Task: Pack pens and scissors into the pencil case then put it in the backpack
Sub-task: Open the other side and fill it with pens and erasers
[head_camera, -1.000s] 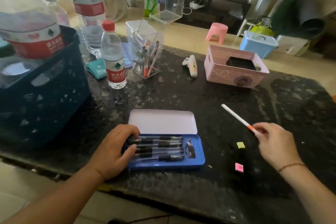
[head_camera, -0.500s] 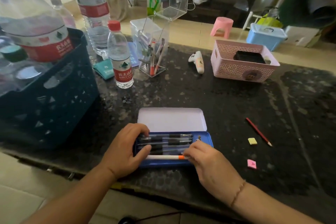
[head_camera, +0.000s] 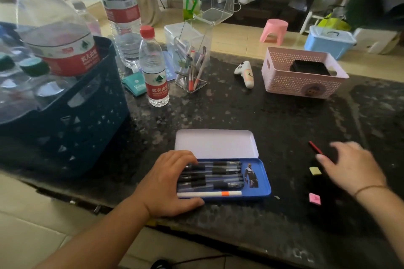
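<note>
From the head camera I see the blue metal pencil case point(head_camera: 260, 183) lying open on the dark speckled stone counter point(head_camera: 240, 111), near its front edge, with the pale hinged lid point(head_camera: 215, 143) folded flat behind it. Inside, several black-capped clear pens point(head_camera: 215, 173) lie side by side lengthwise, and a white pen with an orange band point(head_camera: 209, 193) lies along the front wall. A small printed figure sticker shows on the case's bare right end.

My left hand point(head_camera: 168, 183) rests on the left end of the case, fingers curled over the pen ends and thumb stretched along the front rim. My right hand point(head_camera: 352, 168) hovers well to the right of the case, fingers loosely spread and holding nothing; it is motion-blurred, so I think its fingertips are just short of the red pencil point(head_camera: 314, 148), though I cannot tell contact. A yellow eraser point(head_camera: 315, 170) and a pink eraser point(head_camera: 314, 199) lie beside that hand.

Farther back, the clear acrylic box point(head_camera: 192, 57) holds a few upright pens, the pink perforated basket point(head_camera: 301, 74) holds a black block, and the dark blue crate point(head_camera: 72, 116) holds large water bottles.
</note>
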The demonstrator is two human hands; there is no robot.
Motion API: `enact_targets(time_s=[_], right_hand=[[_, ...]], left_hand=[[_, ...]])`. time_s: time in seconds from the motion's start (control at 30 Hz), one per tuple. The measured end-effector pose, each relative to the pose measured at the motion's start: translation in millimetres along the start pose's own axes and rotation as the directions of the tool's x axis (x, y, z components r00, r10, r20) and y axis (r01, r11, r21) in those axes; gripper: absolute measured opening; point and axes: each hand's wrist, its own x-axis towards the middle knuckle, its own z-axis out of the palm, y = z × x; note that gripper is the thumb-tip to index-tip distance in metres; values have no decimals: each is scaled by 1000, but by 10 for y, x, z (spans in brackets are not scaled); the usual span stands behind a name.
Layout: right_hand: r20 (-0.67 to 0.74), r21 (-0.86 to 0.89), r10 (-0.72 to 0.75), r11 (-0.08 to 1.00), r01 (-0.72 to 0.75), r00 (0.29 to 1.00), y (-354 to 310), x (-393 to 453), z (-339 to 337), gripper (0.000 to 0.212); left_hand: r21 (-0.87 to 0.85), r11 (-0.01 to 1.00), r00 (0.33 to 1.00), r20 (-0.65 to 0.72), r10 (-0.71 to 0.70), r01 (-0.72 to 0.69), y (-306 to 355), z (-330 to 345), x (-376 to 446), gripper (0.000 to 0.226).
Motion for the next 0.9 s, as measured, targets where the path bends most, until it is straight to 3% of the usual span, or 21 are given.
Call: enact_targets(time_s=[0.1,0.2,0.27,0.33,0.37,0.43,0.53,0.63,0.9], right_hand=[[78,-5,94,996,-94,992,251,22,164,45],[18,92,70,993,-71,997,254,-41,225,11],[-22,132,55,990,-52,998,173,-51,183,4],[-136,180,-55,981,80,989,-14,-106,107,2],[-193,197,-172,958,210,966,-166,-182,55,1],[-230,168,-467,845,507,854,-539,-426,-29,5],[-162,144,-719,661,737,676,-1017,-805,8,10],[-149,167,-788,575,801,597,-1238,-990,145,18],[-92,179,-826,535,826,555,-1272,-1036,161,23]], left_hand=[[19,1000,1000,-3,14,-13,-6,12,1,72],[35,999,1000,-10,12,-11,1,19,-2,72],[32,999,1000,-14,7,-7,11,22,-5,73],[20,1000,1000,-13,-1,1,23,20,3,73],[17,1000,1000,-13,-6,6,25,18,9,73],[11,1000,1000,-13,-17,18,25,19,14,72],[3,1000,1000,-23,-19,19,33,17,8,73],[10,1000,999,-35,-14,15,34,21,9,73],[9,1000,999,-29,-13,13,14,11,10,75]])
